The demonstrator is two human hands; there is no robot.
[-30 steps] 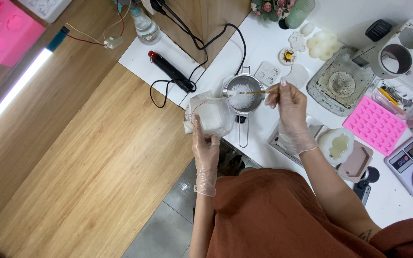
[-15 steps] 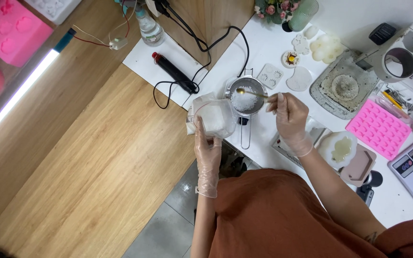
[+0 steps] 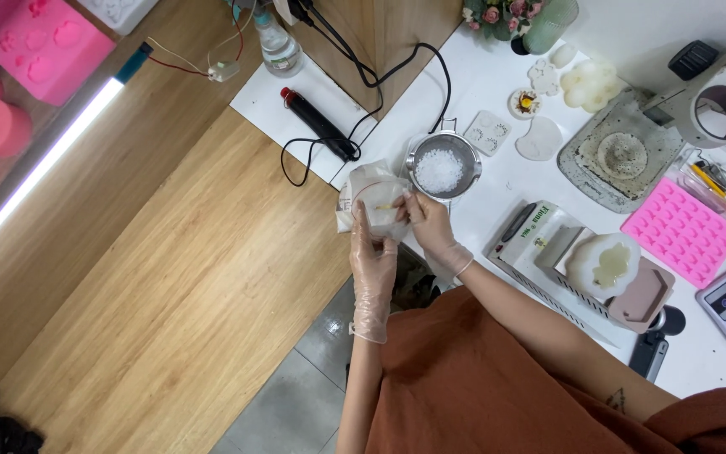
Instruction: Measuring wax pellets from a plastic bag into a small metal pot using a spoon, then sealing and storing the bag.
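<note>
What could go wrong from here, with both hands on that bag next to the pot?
1. The clear plastic bag of white granules is held open by the left hand and right hand at the table edge; a tilt could spill granules onto the floor.
2. The small metal pot of white flakes stands close beside the bag; a nudge might tip it.
3. The black cable loops near the bag and could snag.

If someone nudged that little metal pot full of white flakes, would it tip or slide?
The metal pot looks squat and wide, so it would probably slide rather than tip. It sits on a smooth white table, which likely offers little friction. The loose flakes might scatter if jolted.
</note>
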